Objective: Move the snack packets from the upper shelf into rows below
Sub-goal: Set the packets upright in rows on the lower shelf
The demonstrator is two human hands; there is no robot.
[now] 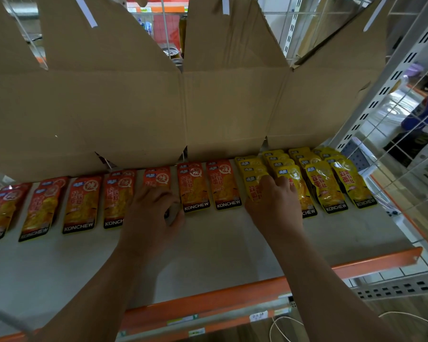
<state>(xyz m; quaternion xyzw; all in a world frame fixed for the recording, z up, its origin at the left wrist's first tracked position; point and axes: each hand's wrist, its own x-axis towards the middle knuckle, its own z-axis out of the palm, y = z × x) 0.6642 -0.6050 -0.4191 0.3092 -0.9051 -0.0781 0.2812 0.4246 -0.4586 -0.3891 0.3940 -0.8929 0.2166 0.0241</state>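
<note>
Listing the row as it lies: the snack packets rest flat on the lower shelf (208,243), each with its long axis running front to back and the KONCHEW band toward you.

- Orange packets (80,203): seven columns, counted from your left. Some show a second packet tucked behind the front one, so a count by piece cannot be given.
- Yellow packets (314,178): four columns at the right end, each overlapped several deep toward the back.
- Cardboard (134,107): one flattened sheet standing behind the row. The upper shelf itself is not in view.

Your left hand (151,213) sits on the fifth orange packet (157,177), with its fingers (158,193) curled round the lower end. Only the top of that packet shows beyond your knuckles.

Your right hand (273,206) lies over the first two yellow columns. Its fingers are spread and fairly straight, with the tips pressing on the foil and gripping nothing.

The relation that governs the next move is this. The held packet lies straight ahead of your left fingers, its long axis roughly in line with that forearm. It sits between the fourth and sixth columns, close to both. Its front edge is hidden under your hand, so you cannot yet tell whether it lines up with its neighbours.

The likely step is squaring it to the same front line. Your left hand is the nearer for any orange column, and your right for the yellow.
</note>
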